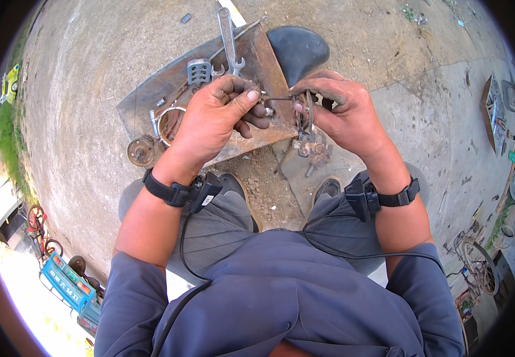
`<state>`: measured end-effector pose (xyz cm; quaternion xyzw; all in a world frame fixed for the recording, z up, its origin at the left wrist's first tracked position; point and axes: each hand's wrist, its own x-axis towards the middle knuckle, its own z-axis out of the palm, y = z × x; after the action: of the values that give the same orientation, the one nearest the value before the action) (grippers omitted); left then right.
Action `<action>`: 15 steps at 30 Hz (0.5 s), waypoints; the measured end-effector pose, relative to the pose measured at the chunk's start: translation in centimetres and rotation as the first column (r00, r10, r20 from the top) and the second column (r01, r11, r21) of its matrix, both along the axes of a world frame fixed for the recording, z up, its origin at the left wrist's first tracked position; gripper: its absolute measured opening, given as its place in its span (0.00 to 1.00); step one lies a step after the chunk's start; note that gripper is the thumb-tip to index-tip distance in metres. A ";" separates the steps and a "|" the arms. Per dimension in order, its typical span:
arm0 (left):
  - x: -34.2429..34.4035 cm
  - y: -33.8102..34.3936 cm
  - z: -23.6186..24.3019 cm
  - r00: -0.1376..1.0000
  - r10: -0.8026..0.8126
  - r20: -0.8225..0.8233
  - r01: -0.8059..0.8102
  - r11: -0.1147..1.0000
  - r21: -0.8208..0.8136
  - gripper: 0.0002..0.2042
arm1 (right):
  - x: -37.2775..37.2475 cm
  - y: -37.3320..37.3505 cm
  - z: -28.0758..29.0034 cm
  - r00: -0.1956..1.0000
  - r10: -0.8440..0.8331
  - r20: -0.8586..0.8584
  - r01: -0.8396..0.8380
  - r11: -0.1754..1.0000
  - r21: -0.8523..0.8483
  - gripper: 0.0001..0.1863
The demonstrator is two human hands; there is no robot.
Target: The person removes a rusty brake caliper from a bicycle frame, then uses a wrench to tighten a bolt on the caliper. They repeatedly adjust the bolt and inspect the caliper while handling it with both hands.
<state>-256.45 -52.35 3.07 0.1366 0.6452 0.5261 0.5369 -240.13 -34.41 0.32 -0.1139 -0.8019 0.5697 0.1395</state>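
The left hand (217, 113), fingers curled, pinches one end of a thin dark rod (279, 98); the right hand (352, 107), fingers closed, grips a grimy metal part (309, 109) at its other end, near a rusty tray (272, 59).

A rusty brown-grey metal tray (275, 66) sits on dusty grey concrete ground (85, 83), carrying a long silver steel wrench (228, 38), a grey slotted metal block (198, 72) and a pale round metal ring (160, 127).

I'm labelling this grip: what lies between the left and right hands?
In the head view, a thin dark rod spans the gap from left hand to right hand, above a rusty metal tray.
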 end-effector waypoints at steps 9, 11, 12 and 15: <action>0.2 0.0 -0.1 0.999 0.031 -0.018 -0.030 0.998 0.062 0.13 | -0.2 0.0 -0.4 0.999 -0.053 -0.008 0.052 0.996 -0.075 0.14; 0.2 0.0 0.0 0.999 0.020 -0.030 -0.018 0.997 0.070 0.12 | 0.0 0.1 -0.3 0.999 -0.035 0.022 0.036 0.997 -0.073 0.13; 0.2 0.0 0.0 0.999 0.018 -0.036 -0.016 0.998 0.055 0.12 | 0.0 0.1 -0.2 0.999 -0.034 0.027 0.036 0.997 -0.073 0.13; 0.6 0.0 0.2 0.995 0.029 -0.094 -0.023 0.998 0.065 0.11 | 0.0 0.1 -0.1 0.999 -0.040 0.019 0.042 0.996 -0.079 0.13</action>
<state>-255.81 -52.35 3.22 0.1701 0.6545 0.5462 0.4943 -240.10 -34.35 0.23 -0.1408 -0.7772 0.5971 0.1396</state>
